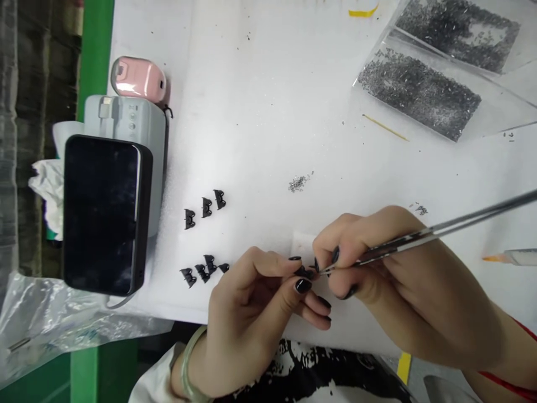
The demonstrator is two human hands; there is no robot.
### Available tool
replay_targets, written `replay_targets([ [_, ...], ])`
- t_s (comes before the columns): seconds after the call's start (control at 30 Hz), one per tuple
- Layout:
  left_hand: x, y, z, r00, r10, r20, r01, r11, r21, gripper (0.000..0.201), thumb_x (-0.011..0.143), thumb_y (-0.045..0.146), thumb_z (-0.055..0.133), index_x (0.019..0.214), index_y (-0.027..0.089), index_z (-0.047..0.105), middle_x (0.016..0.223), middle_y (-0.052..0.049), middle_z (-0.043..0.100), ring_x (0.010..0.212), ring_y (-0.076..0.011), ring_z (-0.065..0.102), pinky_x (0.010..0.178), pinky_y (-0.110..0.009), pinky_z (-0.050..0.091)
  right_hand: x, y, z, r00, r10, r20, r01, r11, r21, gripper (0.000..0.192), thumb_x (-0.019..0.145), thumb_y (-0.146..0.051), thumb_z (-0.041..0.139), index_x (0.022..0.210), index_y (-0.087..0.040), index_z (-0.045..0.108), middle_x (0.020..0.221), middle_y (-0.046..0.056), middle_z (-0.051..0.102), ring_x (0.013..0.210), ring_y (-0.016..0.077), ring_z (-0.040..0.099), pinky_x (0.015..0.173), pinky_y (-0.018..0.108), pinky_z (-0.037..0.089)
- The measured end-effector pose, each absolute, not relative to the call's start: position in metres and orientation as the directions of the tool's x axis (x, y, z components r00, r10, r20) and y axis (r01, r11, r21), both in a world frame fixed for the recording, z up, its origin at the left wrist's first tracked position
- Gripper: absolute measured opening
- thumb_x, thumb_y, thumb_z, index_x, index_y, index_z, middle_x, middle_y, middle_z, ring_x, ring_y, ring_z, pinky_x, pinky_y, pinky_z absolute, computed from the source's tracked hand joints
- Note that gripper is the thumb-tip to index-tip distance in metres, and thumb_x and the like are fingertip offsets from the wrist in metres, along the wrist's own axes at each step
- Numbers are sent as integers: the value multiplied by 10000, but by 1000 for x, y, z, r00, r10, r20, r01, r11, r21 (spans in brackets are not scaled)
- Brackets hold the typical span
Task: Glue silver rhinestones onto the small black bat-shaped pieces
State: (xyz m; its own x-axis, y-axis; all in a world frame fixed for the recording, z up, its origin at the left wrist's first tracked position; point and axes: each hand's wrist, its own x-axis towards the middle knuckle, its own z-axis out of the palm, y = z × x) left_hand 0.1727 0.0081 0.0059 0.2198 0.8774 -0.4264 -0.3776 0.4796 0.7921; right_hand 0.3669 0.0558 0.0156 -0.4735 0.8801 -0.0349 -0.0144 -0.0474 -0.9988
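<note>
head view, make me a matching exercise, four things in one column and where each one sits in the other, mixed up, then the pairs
Things
1. tweezers
2. phone
3. clear bags of tiny dark bits
4. pink device

Places
A. far right part of the white table
B. lying on the grey box at the left, screen dark
C. in the right hand, tip meeting the small black part pinched by the left hand
D. on the table just beyond the grey box

Pairs: 1-C, 2-B, 3-A, 4-D
</note>
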Motion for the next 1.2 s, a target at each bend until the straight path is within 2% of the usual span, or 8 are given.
replay_targets([
  [0.5,174,7,4,216,880,-423,-396,475,786,264,1037,3,628,1082,245,722,854,48,839,703,-117,828,682,-176,710,366,56,11,-540,839,-57,-40,-94,-995,252,1075,-59,449,1027,-295,374,823,-71,564,662,121,717,629,271,614],
  [0.7,174,7,2,207,892,-401,-386,451,804,235,1039,36,646,1095,249,730,858,44,842,676,-133,825,649,-213,723,366,55,9,-556,827,-87,-30,-124,-992,203,1086,-80,437,1041,-275,402,778,-76,563,677,129,713,653,281,607],
  [0.87,174,6,1,226,894,-386,-404,447,798,279,1042,10,632,1104,260,739,865,50,841,697,-110,827,679,-170,710,366,55,9,-562,817,-127,-45,-184,-982,165,1078,-110,453,1036,-262,402,794,-69,577,663,125,701,644,282,594],
  [1.07,172,5,0,220,893,-392,-398,449,800,272,1049,21,626,1107,264,734,860,43,829,702,-121,828,673,-190,718,365,55,9,-543,836,-84,-108,-168,-980,192,1094,-106,470,1047,-276,397,763,-86,568,678,119,687,650,269,574],
  [1.2,172,6,-1,222,901,-373,-400,433,808,277,1038,-3,627,1089,245,739,895,38,821,712,-120,828,651,-184,716,365,54,11,-536,837,-110,-137,-215,-967,190,1111,-125,459,1045,-287,385,736,-96,568,661,122,689,661,274,580],
])
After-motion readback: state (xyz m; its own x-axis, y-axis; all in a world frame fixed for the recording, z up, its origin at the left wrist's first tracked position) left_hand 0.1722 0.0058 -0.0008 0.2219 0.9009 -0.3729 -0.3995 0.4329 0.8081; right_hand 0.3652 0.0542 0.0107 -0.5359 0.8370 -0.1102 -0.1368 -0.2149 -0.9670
